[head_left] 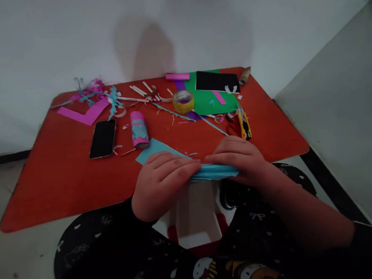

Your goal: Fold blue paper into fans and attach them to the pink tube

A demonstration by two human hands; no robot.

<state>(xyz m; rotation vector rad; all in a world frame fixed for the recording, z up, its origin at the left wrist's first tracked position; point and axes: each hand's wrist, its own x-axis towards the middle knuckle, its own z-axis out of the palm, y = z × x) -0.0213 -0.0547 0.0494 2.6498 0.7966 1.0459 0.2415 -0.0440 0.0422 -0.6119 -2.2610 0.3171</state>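
Both hands grip a folded strip of light blue paper (213,172) over the table's near edge. My left hand (165,176) is closed on its left end, and my right hand (240,158) is closed on its right end. Several layers show along the paper's lower side; the thumbs are mostly hidden. A flat blue paper piece (156,149) lies on the table just beyond my left hand. Past it stands or lies a pink tube (138,122) with a blue scalloped band. Close beyond my right hand are a yellow utility knife (244,123) and red-handled scissors (233,127).
The red table (61,182) also bears a phone (103,138), a roll of yellow tape (183,102), green paper (213,104), a black sheet (216,81), a pink angled strip (86,114) and scattered paper scraps. A wall (64,41) rises behind it.
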